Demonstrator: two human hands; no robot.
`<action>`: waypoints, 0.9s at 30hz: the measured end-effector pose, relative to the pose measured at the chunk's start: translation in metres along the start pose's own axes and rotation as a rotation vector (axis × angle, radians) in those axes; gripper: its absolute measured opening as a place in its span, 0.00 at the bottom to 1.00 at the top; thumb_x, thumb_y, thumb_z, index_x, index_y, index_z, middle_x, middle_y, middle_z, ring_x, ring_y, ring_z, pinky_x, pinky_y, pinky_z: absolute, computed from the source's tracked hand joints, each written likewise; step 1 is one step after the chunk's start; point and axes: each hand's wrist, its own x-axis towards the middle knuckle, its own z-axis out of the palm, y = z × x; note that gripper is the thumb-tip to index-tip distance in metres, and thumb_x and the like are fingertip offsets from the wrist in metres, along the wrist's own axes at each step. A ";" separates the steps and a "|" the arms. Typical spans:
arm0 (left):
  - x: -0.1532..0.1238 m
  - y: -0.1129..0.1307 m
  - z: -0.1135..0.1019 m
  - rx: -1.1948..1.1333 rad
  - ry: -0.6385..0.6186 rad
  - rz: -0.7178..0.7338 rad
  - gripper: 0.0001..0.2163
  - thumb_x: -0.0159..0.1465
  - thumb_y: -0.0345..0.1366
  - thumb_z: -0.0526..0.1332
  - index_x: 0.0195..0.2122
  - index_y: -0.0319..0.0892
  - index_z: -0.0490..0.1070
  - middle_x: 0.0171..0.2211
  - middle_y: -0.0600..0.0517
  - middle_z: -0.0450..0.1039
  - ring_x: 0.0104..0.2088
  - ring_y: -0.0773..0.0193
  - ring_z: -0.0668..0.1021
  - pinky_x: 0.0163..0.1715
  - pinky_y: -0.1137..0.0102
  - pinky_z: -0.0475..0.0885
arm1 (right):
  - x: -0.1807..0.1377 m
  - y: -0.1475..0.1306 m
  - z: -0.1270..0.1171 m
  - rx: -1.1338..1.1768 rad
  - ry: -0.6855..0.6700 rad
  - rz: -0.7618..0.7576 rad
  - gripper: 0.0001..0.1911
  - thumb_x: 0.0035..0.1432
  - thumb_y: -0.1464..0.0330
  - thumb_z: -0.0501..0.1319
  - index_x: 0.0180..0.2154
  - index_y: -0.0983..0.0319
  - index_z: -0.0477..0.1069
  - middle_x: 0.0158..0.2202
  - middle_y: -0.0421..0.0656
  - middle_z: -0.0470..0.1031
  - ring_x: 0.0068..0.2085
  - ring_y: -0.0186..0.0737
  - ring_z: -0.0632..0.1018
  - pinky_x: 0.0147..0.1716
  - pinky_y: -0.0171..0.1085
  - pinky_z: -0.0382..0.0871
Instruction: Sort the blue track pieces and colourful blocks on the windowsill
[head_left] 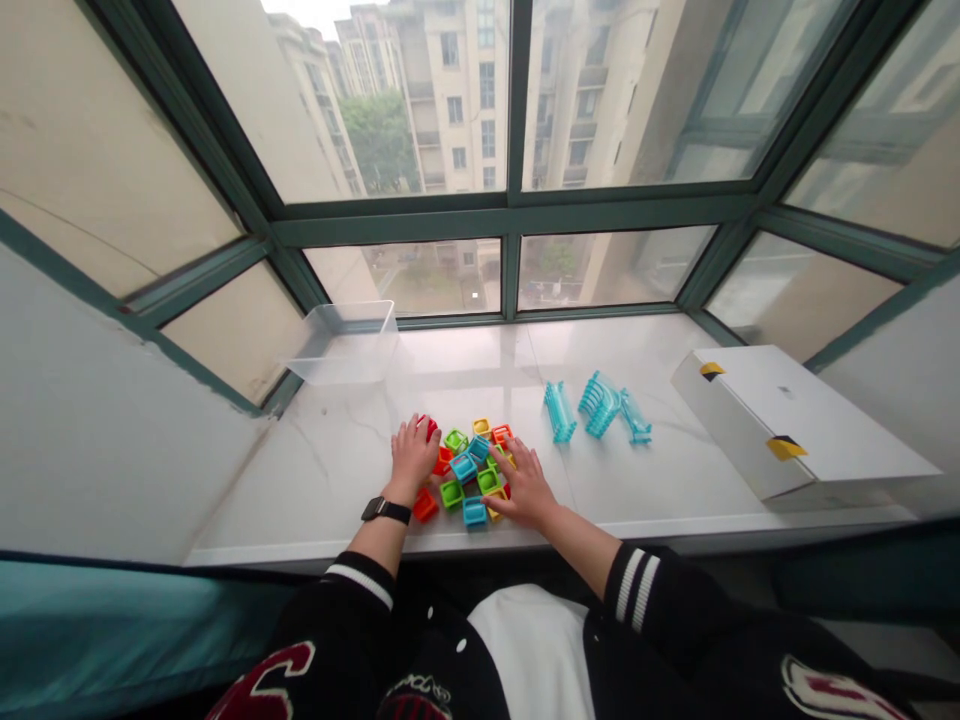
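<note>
A heap of small coloured plastic pieces (469, 468), red, green, blue, yellow and orange, lies on the white marble window sill (337, 460) near its front edge. My left hand (412, 455) rests on the left side of the heap, fingers spread flat over a red piece. On the heap's right side lies my right hand (525, 485), fingers apart and touching the pieces. Neither hand grips anything. A black watch (385, 510) sits on my left wrist.
A clear plastic tub (349, 340) stands at the back left of the sill. Several turquoise ribbed track pieces (596, 408) lie to the right of the heap. A white flat box (795, 420) sits at the far right. Window panes close off the back.
</note>
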 end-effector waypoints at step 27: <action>-0.043 0.021 0.002 -0.105 -0.048 0.203 0.21 0.75 0.46 0.54 0.65 0.49 0.69 0.65 0.43 0.69 0.65 0.47 0.71 0.64 0.48 0.68 | 0.041 -0.016 0.023 0.120 0.090 -0.053 0.24 0.67 0.57 0.62 0.61 0.56 0.72 0.66 0.51 0.69 0.66 0.57 0.67 0.70 0.64 0.51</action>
